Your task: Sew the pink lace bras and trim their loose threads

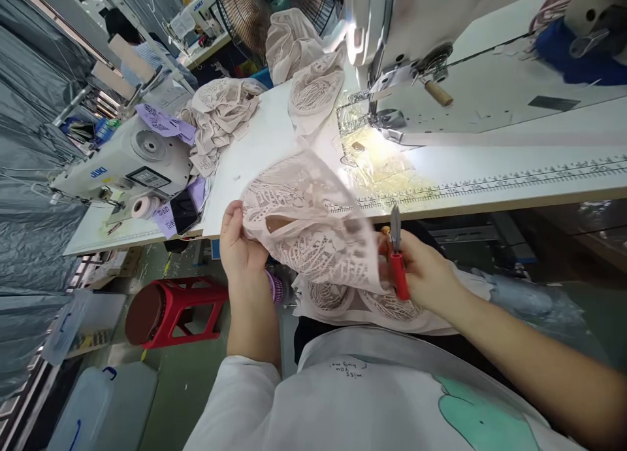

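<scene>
Head view, one lace piece point(308, 235) mid-frame, left fingers point(234, 217) pinching its left edge, right fingers point(410, 250) closed around one snips point(398, 271) at its right edge, two machines point(132, 155) point(431, 19) behind.

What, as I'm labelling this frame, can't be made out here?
Head view, right hand: fingertips hidden behind the lace piece.
Right edge of the lace piece: motion-blurred.
Blades of the red snips: too small to tell open or shut.
Top of the sewing machine: cut off by the frame edge.
</scene>
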A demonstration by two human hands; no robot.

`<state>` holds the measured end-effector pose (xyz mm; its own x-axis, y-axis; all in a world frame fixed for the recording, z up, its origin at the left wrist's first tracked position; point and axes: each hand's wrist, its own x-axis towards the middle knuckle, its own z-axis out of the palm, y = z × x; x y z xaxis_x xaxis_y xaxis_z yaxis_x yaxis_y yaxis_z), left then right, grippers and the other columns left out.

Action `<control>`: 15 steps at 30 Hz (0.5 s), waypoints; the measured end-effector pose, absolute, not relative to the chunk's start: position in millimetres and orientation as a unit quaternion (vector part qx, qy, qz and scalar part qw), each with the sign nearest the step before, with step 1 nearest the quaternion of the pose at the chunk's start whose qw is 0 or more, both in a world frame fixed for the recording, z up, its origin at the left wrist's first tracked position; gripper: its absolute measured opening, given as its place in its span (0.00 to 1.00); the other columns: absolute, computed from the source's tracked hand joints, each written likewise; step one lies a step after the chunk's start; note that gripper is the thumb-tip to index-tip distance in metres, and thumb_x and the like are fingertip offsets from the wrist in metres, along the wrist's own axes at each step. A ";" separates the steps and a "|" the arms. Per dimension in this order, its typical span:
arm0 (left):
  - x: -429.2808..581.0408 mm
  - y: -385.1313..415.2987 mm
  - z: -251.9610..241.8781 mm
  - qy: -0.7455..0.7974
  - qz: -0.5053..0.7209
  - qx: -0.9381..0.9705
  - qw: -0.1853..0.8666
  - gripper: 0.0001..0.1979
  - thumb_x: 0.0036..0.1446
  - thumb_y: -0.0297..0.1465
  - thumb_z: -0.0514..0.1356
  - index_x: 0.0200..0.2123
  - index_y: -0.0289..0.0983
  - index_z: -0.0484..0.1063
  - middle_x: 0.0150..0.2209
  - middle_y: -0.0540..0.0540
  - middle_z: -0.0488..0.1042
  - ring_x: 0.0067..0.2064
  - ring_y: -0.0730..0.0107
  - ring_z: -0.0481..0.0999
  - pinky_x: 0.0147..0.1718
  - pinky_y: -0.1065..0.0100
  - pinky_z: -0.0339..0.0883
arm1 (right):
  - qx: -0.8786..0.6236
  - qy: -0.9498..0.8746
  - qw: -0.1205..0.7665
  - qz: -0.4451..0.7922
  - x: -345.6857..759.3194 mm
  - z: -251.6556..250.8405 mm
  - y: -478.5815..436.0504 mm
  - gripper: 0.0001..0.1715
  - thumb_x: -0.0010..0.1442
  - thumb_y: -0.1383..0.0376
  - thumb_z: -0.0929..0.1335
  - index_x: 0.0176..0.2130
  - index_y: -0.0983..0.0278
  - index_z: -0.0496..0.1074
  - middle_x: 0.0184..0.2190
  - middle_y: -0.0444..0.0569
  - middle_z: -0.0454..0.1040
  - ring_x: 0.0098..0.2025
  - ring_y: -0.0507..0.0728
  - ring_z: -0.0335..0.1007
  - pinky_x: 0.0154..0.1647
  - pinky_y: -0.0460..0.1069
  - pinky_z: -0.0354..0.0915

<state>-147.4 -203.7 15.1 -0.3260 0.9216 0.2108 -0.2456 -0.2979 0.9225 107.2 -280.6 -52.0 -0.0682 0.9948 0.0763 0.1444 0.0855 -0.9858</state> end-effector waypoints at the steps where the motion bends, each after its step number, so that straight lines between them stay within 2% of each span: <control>1: -146.6 -205.7 13.9 0.416 0.705 0.399 0.414 0.10 0.49 0.37 0.70 0.34 0.42 0.75 0.37 0.53 0.79 0.40 0.71 0.79 0.44 0.68 0.74 | -0.478 -0.563 0.468 0.485 107.2 -50.5 -281.7 0.25 0.53 0.44 0.72 0.30 0.58 0.62 0.30 0.47 0.75 0.27 0.55 0.70 0.25 0.50 0.69; 3: -143.8 -209.6 8.8 0.417 0.713 0.395 0.403 0.09 0.52 0.37 0.69 0.35 0.42 0.75 0.37 0.53 0.79 0.40 0.73 0.79 0.46 0.69 0.73 | -0.433 -0.556 0.480 0.523 108.8 -48.3 -286.3 0.28 0.56 0.38 0.68 0.31 0.58 0.64 0.29 0.46 0.73 0.26 0.54 0.69 0.24 0.50 0.70; 6: -139.4 -214.1 -2.4 0.427 0.726 0.363 0.399 0.08 0.51 0.35 0.69 0.35 0.42 0.76 0.36 0.53 0.80 0.40 0.73 0.80 0.47 0.69 0.73 | -0.388 -0.565 0.487 0.541 114.2 -47.7 -296.8 0.33 0.56 0.32 0.64 0.33 0.58 0.67 0.31 0.47 0.72 0.33 0.58 0.74 0.34 0.54 0.75; 8: -137.8 -217.6 -10.4 0.435 0.730 0.324 0.415 0.09 0.50 0.35 0.69 0.36 0.42 0.76 0.37 0.52 0.81 0.41 0.72 0.80 0.47 0.68 0.73 | -0.384 -0.578 0.467 0.548 118.1 -48.3 -303.6 0.28 0.56 0.37 0.68 0.33 0.58 0.69 0.31 0.48 0.72 0.33 0.59 0.74 0.35 0.55 0.76; 10: -138.2 -223.5 -18.3 0.446 0.704 0.316 0.454 0.13 0.50 0.37 0.68 0.39 0.41 0.77 0.41 0.48 0.81 0.43 0.68 0.80 0.48 0.66 0.73 | -0.408 -0.590 0.446 0.536 121.3 -48.9 -308.7 0.20 0.58 0.46 0.71 0.32 0.59 0.70 0.28 0.46 0.71 0.29 0.57 0.71 0.29 0.52 0.74; 13: -144.0 -237.5 -29.9 0.464 0.582 0.412 0.525 0.24 0.52 0.39 0.67 0.51 0.38 0.74 0.51 0.40 0.78 0.50 0.60 0.79 0.49 0.62 0.73 | -0.450 -0.600 0.444 0.491 128.3 -49.4 -312.7 0.16 0.60 0.51 0.71 0.29 0.59 0.68 0.25 0.44 0.70 0.27 0.56 0.69 0.26 0.50 0.72; 15: -148.9 -246.9 -37.6 0.486 0.479 0.527 0.506 0.30 0.53 0.37 0.66 0.59 0.38 0.69 0.56 0.36 0.74 0.54 0.57 0.76 0.51 0.60 0.71 | -0.455 -0.606 0.449 0.473 136.1 -49.0 -315.1 0.17 0.60 0.50 0.70 0.28 0.58 0.69 0.24 0.44 0.71 0.26 0.56 0.69 0.26 0.50 0.73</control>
<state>-148.9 -246.9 -37.6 0.0675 0.9976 0.0139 0.0285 -0.0158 0.9995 136.1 -315.1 -49.0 -0.1837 0.9764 0.1139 0.1264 0.1384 -0.9823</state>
